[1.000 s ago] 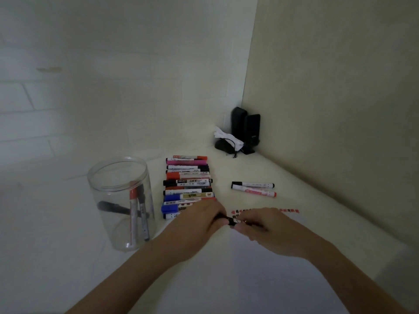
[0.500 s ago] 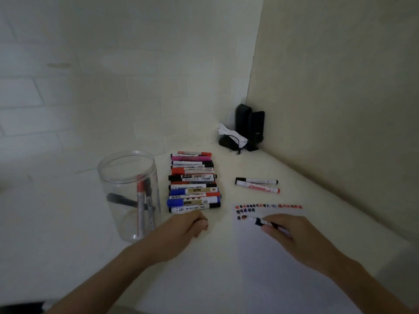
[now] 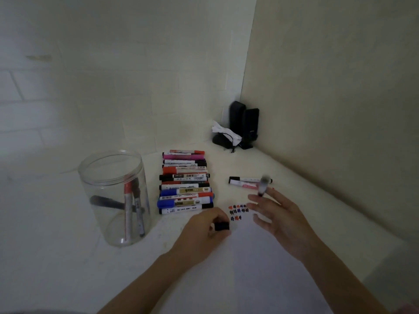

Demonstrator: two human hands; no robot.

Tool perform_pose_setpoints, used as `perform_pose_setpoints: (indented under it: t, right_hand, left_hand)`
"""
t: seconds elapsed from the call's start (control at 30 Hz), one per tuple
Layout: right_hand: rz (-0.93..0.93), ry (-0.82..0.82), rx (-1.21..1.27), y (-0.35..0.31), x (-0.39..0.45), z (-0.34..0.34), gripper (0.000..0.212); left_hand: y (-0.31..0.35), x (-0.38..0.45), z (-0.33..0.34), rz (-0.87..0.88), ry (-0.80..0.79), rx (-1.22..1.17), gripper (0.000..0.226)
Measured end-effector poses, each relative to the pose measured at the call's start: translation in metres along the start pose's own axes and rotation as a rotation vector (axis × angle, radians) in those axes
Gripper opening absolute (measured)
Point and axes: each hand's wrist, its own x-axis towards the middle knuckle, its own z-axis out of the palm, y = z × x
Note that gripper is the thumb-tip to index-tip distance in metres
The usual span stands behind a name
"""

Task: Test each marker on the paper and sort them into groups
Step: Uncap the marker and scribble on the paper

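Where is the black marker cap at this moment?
In the head view, the black cap is pinched in the left hand, just left of the paper's scribbles and below the marker row.

Showed a row of white-barrelled markers (image 3: 184,182) capped in red, magenta, black and blue, two with gold labels. Held a small black plastic cap (image 3: 221,226) in the left hand (image 3: 201,232). Bore red, black and blue scribbles in three short rows on the white paper sheet (image 3: 260,268). Kept red-capped and black-capped markers inside the clear plastic jar (image 3: 113,196).
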Motion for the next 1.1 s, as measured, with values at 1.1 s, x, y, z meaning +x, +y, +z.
perform_pose_setpoints:
  t: [1.1]
  right_hand:
    - [-0.321,0.317,-0.736,0.054,0.035,-0.012,0.019]
  left_hand:
    - [-0.039,0.03,0.038,0.361,-0.039,0.45,0.036]
